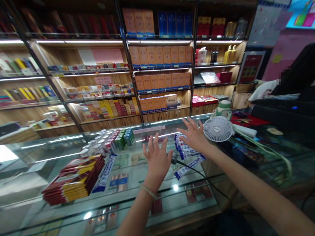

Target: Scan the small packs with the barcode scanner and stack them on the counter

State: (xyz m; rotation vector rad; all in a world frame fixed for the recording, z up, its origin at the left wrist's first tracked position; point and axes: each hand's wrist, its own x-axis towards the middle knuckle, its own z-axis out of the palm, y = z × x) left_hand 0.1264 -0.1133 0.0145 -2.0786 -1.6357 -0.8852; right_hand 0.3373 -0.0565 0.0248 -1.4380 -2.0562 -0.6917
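My left hand (pixel 156 156) hovers over the glass counter (pixel 137 186), fingers spread and holding nothing. A grey scanner-like device (pixel 174 158) with a black cable lies just right of it, partly hidden. My right hand (pixel 194 136) reaches over a pile of blue-and-white snack packets (pixel 188 151), its fingers apart; whether it touches them I cannot tell. One similar blue-and-white packet (pixel 189 167) lies nearer to me. Another such packet (pixel 104 173) leans along a stack of red-and-yellow packets (pixel 76 178) at the left.
Small bottles and green tubs (pixel 120 142) stand in rows behind the stack. A white fan (pixel 218 129) and a green-and-white flask (pixel 223 108) are beside my right arm. A dark monitor (pixel 297 68) rises at the right, partly hiding a person (pixel 264 90). Stocked shelves (pixel 159 68) line the back wall.
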